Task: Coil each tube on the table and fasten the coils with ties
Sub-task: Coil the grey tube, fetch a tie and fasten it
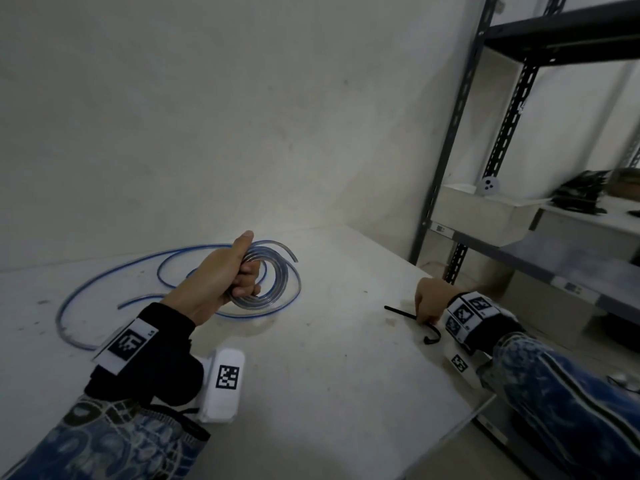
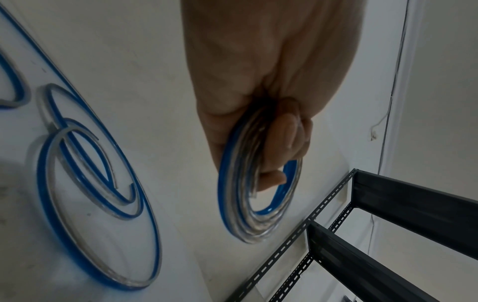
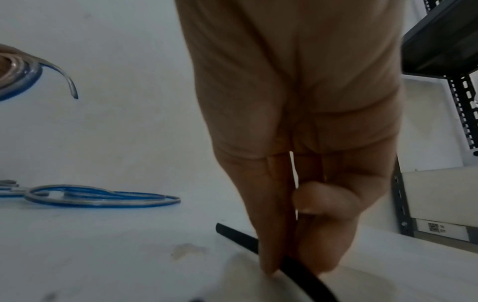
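- Tubing is showing as clear plastic with a blue stripe along its length; one coiled tube (image 1: pixel 273 282) is being held up above the white table (image 1: pixel 346 358), wound into several tight rounds, with a short free end curving out at the upper right.
- The left hand (image 1: pixel 221 275) is gripping that coil, fingers curling through its middle and thumb lying along the top; the left wrist view is showing the fingers (image 2: pixel 282 132) wrapping over the stacked rounds of the coil (image 2: pixel 245 214).
- A second tube (image 1: pixel 114 275) of the same clear-and-blue look is lying loose on the table behind and left of the held coil, sprawling in wide open loops that cross one another (image 2: pixel 85 183).
- The right hand (image 1: pixel 433 303) is reaching down near the table's right edge and pinching a black tie (image 1: pixel 401 312), thin and straight at its far end, hooking round near the wrist.
- In the right wrist view the fingertips (image 3: pixel 271 263) are closing on the tie (image 3: pixel 238 235) against the tabletop.
- A dark metal shelf rack (image 1: pixel 460 140) is standing just beside the table on the right.
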